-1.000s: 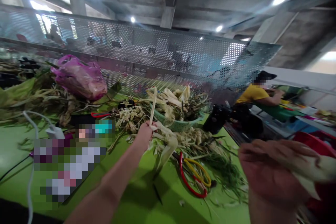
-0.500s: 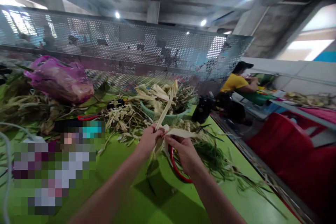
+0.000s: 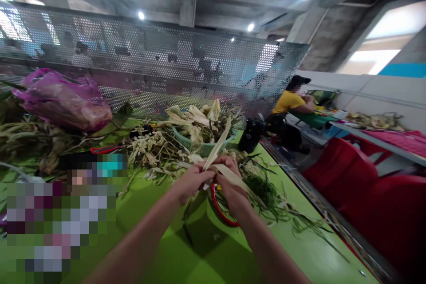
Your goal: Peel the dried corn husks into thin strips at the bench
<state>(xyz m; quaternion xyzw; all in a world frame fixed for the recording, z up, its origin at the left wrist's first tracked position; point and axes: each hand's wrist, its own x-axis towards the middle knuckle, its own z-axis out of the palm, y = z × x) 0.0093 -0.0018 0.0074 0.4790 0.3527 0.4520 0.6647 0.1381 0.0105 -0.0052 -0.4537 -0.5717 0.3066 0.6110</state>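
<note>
My left hand (image 3: 192, 182) and my right hand (image 3: 233, 184) meet over the green table, both closed on pale dried husk strips. One husk strip (image 3: 221, 142) stands up from the fingers, tilted to the right. A second strip (image 3: 239, 179) runs across the right hand toward the wrist. Darker husk ends hang below the left hand. Where the strips cross is partly hidden by my fingers. Beneath the right hand lies a red ring-shaped thing (image 3: 219, 211), partly covered. Just beyond the hands, a pale green basket (image 3: 189, 145) holds dried husks.
Loose husk scraps (image 3: 156, 148) lie left of the basket, green strands (image 3: 266, 191) to the right. A black object (image 3: 251, 135) stands by the table edge. A purple plastic bag (image 3: 66, 102), a perforated metal screen (image 3: 149, 66), red chairs (image 3: 342, 168) and a seated person (image 3: 289, 100) are around.
My right hand has turned and its fingers have moved up behind the strips, closer to my left hand. The right-hand strip now slants down over the wrist. The view has shifted slightly.
</note>
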